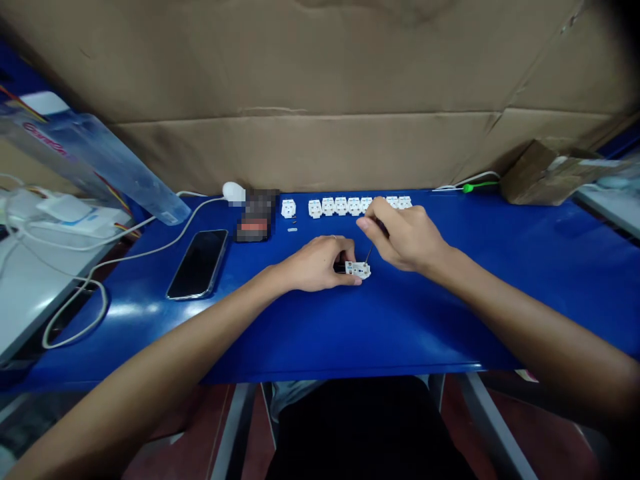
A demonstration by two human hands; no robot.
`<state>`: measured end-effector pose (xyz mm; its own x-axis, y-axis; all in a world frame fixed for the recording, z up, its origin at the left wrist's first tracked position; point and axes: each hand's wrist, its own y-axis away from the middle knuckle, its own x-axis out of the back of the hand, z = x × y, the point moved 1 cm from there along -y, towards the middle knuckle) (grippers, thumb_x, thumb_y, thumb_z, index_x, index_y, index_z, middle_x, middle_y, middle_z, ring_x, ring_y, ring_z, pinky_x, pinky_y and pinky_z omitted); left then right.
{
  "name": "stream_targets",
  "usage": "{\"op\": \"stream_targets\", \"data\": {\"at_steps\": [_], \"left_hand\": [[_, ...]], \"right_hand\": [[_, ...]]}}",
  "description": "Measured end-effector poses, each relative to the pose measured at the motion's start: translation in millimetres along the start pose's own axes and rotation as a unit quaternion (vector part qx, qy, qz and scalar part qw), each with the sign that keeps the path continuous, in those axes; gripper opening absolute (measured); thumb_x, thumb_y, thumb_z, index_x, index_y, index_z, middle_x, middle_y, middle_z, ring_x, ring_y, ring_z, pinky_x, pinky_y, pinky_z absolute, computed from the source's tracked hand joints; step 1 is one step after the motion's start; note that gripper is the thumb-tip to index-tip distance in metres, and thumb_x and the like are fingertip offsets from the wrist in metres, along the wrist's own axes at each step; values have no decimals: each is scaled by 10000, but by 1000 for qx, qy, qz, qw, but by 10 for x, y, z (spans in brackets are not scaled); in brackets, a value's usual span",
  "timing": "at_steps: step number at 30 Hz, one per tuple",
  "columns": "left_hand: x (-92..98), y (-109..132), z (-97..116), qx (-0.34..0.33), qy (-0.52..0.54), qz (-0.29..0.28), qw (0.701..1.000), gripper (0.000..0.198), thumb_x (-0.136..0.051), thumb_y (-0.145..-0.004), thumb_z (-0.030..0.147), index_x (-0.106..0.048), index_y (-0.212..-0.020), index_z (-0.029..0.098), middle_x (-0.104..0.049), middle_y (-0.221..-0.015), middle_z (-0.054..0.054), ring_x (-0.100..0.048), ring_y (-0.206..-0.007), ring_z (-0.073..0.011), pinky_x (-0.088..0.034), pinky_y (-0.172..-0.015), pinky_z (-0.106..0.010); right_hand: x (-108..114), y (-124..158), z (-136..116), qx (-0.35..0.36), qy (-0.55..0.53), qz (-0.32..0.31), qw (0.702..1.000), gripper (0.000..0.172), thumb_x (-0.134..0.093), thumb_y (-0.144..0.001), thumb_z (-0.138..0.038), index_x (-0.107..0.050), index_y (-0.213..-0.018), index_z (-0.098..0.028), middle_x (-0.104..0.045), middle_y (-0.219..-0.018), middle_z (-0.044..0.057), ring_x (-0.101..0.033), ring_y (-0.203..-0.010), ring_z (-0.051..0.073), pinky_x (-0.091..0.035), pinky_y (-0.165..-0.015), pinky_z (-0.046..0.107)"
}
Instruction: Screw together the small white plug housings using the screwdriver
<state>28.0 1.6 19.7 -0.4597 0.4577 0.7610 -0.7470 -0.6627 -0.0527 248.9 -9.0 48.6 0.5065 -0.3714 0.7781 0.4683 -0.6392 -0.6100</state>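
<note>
My left hand (pixel 323 263) is closed on a small white plastic housing (pixel 359 269), steadying it just above or on the blue table. Metal spots and small holes show on the housing's upper face. A dark piece lies between the hand and the housing, partly hidden by my fingers. My right hand (pixel 403 233) pinches a thin dark-shafted tool (pixel 369 253), like a slim screwdriver. Its handle is hidden in my fingers. The tool's tip points down at the right end of the housing.
Similar white housings (pixel 341 206) stand in a row at the back of the blue table (pixel 320 333), with another housing (pixel 289 208) apart on the left. A phone (pixel 198 264), a white cable (pixel 150 257), a plastic bottle (pixel 120 160) and a cardboard box (pixel 537 173) lie around.
</note>
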Motion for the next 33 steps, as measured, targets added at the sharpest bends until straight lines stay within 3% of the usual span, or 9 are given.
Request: {"op": "stream_targets", "data": {"at_steps": [3,6,9,13,17,21,24,29,33], "left_hand": [[-29,60,-13,-4,-1,20,1000,328,-904,-946,469,-710,-996,209,-781,-1000,-41,-697,-860,-222,-485,-764,-379],[-58,100,-30,-8,-21,34,999,312,-898,-961,463,-718,-1027,216,-778,-1022,-48,-703,-912,-242,-491,-788,-386],[-76,117,-42,-14,-33,42,998,312,-902,-968,467,-723,-1043,222,-769,-1040,-46,-705,-928,-245,-499,-811,-389],[-90,125,-54,-21,-48,40,998,307,-879,-998,473,-726,-1069,216,-764,-1084,-57,-725,-980,-263,-523,-865,-413],[-93,131,-58,-18,-51,41,998,336,-866,-1005,503,-743,-1101,205,-773,-1142,-83,-733,-981,-270,-544,-874,-424],[-77,137,-35,-16,-62,37,997,315,-863,-1016,500,-762,-1094,212,-777,-1123,-81,-725,-981,-271,-534,-881,-425],[-66,138,-20,-20,-61,35,997,319,-868,-1018,503,-767,-1098,211,-779,-1116,-80,-713,-982,-269,-524,-865,-415],[-69,141,-19,-20,-69,42,997,311,-863,-1025,501,-775,-1094,210,-787,-1138,-79,-716,-1043,-285,-526,-865,-411],[-72,145,-13,-18,-77,44,996,313,-863,-1028,497,-774,-1109,208,-788,-1142,-75,-722,-1035,-280,-528,-857,-404]], "right_hand": [[50,-34,-30,-12,74,-37,997,427,-366,-1185,-476,-663,-1040,-205,-701,-644,48,-471,-482,184,-215,-568,373],[72,-9,-84,-16,43,-54,997,299,-398,-1155,-340,-656,-1194,-193,-728,-690,29,-533,-489,183,-262,-548,352],[44,80,-88,9,-20,-32,999,232,-432,-1122,-244,-614,-1262,-210,-734,-744,-4,-603,-534,165,-368,-549,320],[-36,198,-34,27,-78,25,996,183,-554,-1143,-288,-609,-1298,-207,-783,-896,13,-654,-601,141,-513,-596,295],[-76,231,-34,38,-100,48,993,303,-633,-1153,-335,-642,-1419,-191,-842,-1220,110,-785,-822,181,-647,-737,329],[-44,216,-66,15,-132,66,989,364,-512,-1199,-310,-679,-1498,-189,-836,-1354,145,-841,-1134,256,-704,-986,431],[-32,201,-70,-32,-165,84,982,384,-534,-1191,-293,-730,-1497,-168,-863,-1313,143,-856,-1131,262,-714,-985,434],[-56,201,-77,-92,-211,176,957,284,-821,-1040,-318,-869,-1314,-265,-905,-996,14,-847,-802,195,-735,-800,365],[-45,206,-129,-120,-203,203,950,217,-900,-959,-312,-905,-1174,-277,-905,-911,-6,-864,-789,205,-755,-796,361]]}}
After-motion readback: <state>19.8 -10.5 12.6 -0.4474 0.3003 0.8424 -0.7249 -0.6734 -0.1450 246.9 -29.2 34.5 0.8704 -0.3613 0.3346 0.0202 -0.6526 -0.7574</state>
